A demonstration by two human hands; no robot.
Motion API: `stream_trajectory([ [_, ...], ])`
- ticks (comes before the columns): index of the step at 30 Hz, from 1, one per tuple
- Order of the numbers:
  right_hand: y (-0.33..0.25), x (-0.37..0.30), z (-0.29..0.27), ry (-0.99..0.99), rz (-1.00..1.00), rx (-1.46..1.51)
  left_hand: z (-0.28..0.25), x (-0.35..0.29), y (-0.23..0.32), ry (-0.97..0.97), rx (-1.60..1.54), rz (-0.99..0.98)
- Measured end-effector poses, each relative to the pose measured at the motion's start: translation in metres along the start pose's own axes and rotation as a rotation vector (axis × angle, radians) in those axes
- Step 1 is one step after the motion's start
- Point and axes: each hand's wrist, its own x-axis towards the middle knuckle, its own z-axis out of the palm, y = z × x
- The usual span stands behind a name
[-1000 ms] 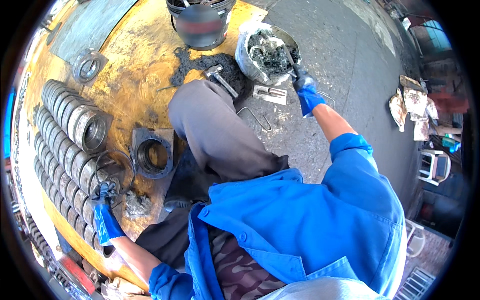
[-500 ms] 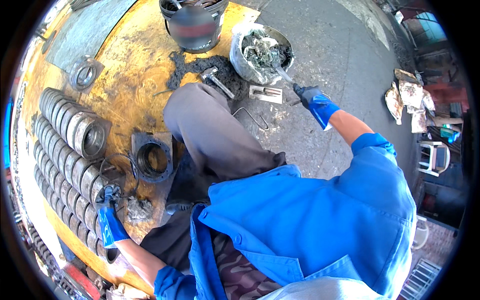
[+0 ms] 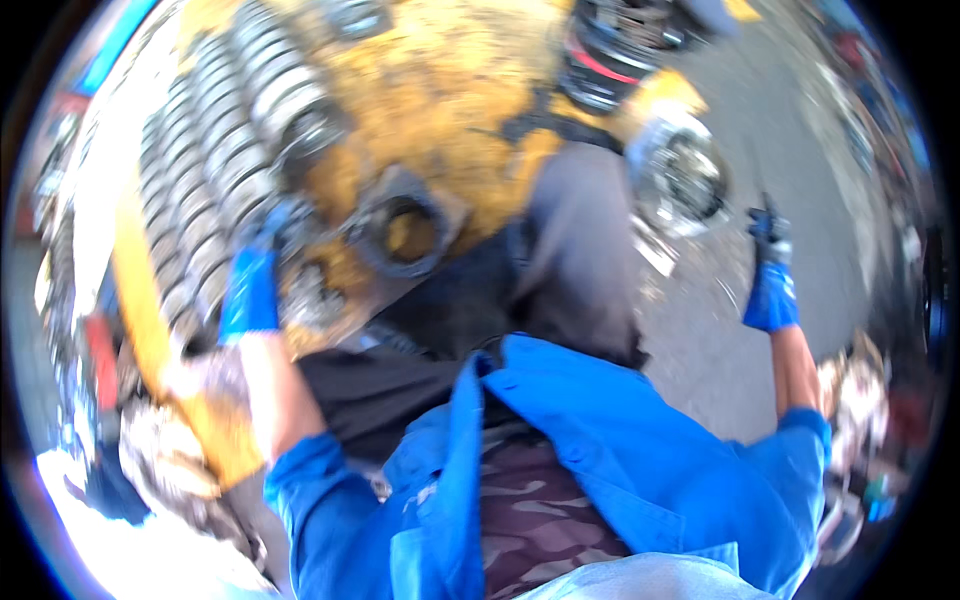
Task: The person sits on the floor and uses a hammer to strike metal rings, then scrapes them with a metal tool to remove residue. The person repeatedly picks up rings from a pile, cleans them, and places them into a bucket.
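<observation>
My left hand, in a dark and blue glove, is beside the rows of dark metal rings. Motion smears its fingers, so I cannot tell what they hold. A square flange with a round bore lies to its right on the yellow sheet, and a crumpled grey wad is just below the hand. Out to the right, my right hand, gloved alike, is closed on a slim spatula pointing up and away. Left of it stands a plastic-lined bucket of dark grease.
Past my bent knee, a black bucket with a red band stands at the far edge of the yellow sheet. A small light plate lies on the grey floor near the grease bucket. Rags and packages are at the lower left and right.
The view has swung, shifting the scene. My right hand has drawn the spatula out of the grease bucket and away from it. The left hand is still by the rings.
</observation>
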Motion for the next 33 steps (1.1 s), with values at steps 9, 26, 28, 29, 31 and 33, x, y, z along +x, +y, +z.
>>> stream_trajectory([
  [9,-0.372,0.005,0.225,-0.416,-0.201,0.879,0.021,0.004,0.022,0.145,-0.916,-0.041],
  [26,-0.422,-0.032,0.337,-1.134,0.329,1.566,-0.017,-0.001,0.005,0.403,-0.787,0.105],
  [28,-0.426,-0.038,0.333,-1.001,0.309,1.395,-0.009,-0.004,0.012,0.442,-0.607,0.149],
  [29,-0.428,-0.038,0.333,-0.981,0.316,1.397,-0.004,-0.002,0.013,0.421,-0.607,0.147],
  [31,-0.434,-0.036,0.333,-0.815,0.313,1.086,0.002,0.0,0.014,0.389,-0.441,0.174],
  [33,-0.434,-0.036,0.338,-0.771,0.334,1.031,0.007,0.007,0.002,0.361,-0.435,0.215],
])
